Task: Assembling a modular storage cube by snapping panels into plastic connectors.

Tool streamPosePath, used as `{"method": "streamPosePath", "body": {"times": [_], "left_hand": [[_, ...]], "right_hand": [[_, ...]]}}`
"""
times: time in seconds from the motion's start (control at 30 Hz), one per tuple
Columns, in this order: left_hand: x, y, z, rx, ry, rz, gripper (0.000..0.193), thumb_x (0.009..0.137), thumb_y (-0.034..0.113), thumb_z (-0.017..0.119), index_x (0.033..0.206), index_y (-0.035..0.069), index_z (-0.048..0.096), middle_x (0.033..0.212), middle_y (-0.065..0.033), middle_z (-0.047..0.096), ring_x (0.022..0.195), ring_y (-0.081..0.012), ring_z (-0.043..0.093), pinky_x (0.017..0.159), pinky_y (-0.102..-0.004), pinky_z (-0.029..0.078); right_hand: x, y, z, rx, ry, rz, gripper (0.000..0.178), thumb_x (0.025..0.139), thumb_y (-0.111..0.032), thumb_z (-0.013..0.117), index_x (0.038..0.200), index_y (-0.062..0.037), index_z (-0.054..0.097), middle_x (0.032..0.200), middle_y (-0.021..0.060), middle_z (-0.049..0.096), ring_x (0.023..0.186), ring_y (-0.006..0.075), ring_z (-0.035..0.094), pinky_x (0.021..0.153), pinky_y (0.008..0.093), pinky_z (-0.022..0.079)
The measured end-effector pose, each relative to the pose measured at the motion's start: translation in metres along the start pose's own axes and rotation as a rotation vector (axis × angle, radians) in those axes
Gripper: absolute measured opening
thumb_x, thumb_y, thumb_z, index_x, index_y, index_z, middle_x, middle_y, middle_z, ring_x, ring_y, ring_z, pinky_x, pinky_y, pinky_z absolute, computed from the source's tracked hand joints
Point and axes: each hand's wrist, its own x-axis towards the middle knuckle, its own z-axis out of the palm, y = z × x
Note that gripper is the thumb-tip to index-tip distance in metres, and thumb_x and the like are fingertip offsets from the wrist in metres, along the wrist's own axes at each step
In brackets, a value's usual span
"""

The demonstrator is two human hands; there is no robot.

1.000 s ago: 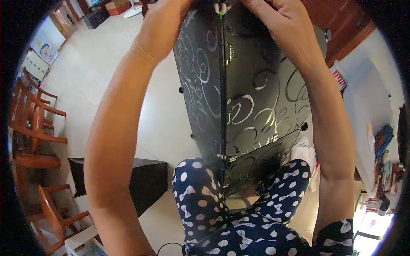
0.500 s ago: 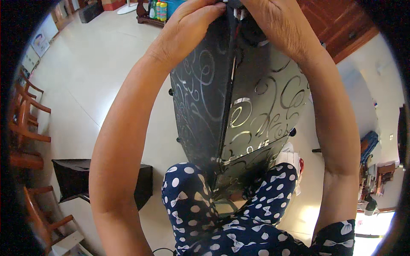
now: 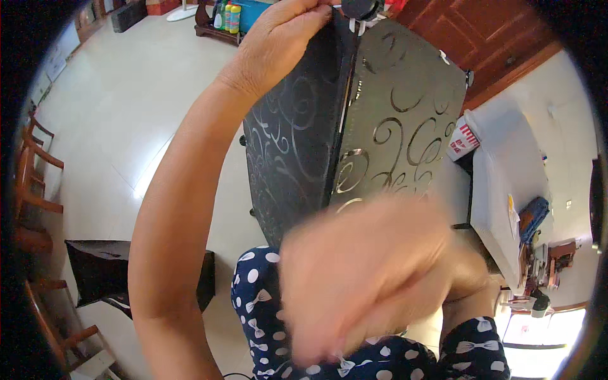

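Note:
Two black panels with a shiny swirl pattern stand between my knees, meeting at an upright edge. One is the left panel (image 3: 288, 126), dark and matt; the other is the right panel (image 3: 405, 95), which catches the light. A round black connector (image 3: 361, 7) sits at the top of their shared edge, with small white prongs below it. My left hand (image 3: 285, 31) reaches up and is closed on the top of the left panel beside this connector; its fingertips are partly hidden. In front of my lap my right hand (image 3: 373, 278) is smeared by motion, so its fingers cannot be read.
A black open-sided box (image 3: 98, 266) is on the floor at left, near wooden chairs (image 3: 44, 152). Bottles (image 3: 228, 18) stand on a low wooden shelf at the far side. At right are a red-and-white tub (image 3: 463, 138), a pale covered surface (image 3: 506, 164) and a brown wooden door (image 3: 456, 31).
My right hand has left the top of the panels and come down and nearer, over my lap. The round connector is now uncovered. My left hand stays at the top edge.

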Motion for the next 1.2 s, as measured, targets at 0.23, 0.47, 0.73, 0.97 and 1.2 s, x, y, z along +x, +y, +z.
{"method": "streamPosePath", "body": {"times": [0.23,0.47,0.73,0.97,1.2], "left_hand": [[-0.001,-0.009,-0.004,0.111,0.008,0.064,0.017,0.102,0.01,0.043,0.112,0.003,0.055,0.102,0.0004,0.051,0.099,-0.0087,0.046,0.09,-0.0217,0.037],[0.001,-0.018,-0.009,0.008,0.02,0.048,0.017,0.103,0.01,0.044,0.113,0.003,0.056,0.103,0.0015,0.052,0.1,-0.008,0.047,0.091,-0.0212,0.037],[-0.004,-0.014,-0.008,-0.043,0.041,-0.033,0.019,0.104,0.011,0.042,0.113,0.005,0.058,0.103,0.0013,0.054,0.099,-0.0082,0.05,0.091,-0.0211,0.039],[-0.001,-0.006,0.003,-0.177,0.035,-0.145,0.02,0.104,0.012,0.041,0.112,0.007,0.059,0.101,0.0015,0.059,0.096,-0.0079,0.055,0.088,-0.0218,0.043],[-0.002,-0.009,-0.004,-0.117,0.027,-0.099,0.022,0.104,0.013,0.04,0.113,0.006,0.059,0.103,0.001,0.059,0.099,-0.0082,0.054,0.09,-0.022,0.042]], "right_hand": [[-0.024,0.031,0.054,0.87,-0.16,-0.062,0.022,0.097,-0.017,0.066,0.098,0.005,0.065,0.092,0.0126,0.065,0.086,0.0248,0.061,0.076,0.0344,0.047],[-0.032,0.02,0.037,0.755,-0.4,0.259,0.032,0.094,-0.029,0.066,0.093,0.0016,0.059,0.093,0.0085,0.06,0.093,0.0156,0.058,0.079,0.0326,0.045],[-0.049,0.014,0.039,0.907,-0.138,0.024,0.014,0.095,-0.01,0.065,0.091,0.0034,0.063,0.087,0.0104,0.061,0.081,0.0221,0.059,0.074,0.0335,0.046],[-0.041,0.025,0.036,0.843,-0.328,-0.165,0.019,0.096,-0.013,0.052,0.088,0.0034,0.058,0.079,0.0146,0.057,0.066,0.0361,0.054,0.062,0.0436,0.042],[-0.05,0.013,0.034,0.923,-0.118,-0.089,0.016,0.094,-0.013,0.057,0.09,0.0031,0.059,0.084,0.0132,0.057,0.075,0.0305,0.055,0.068,0.0399,0.041]]}}
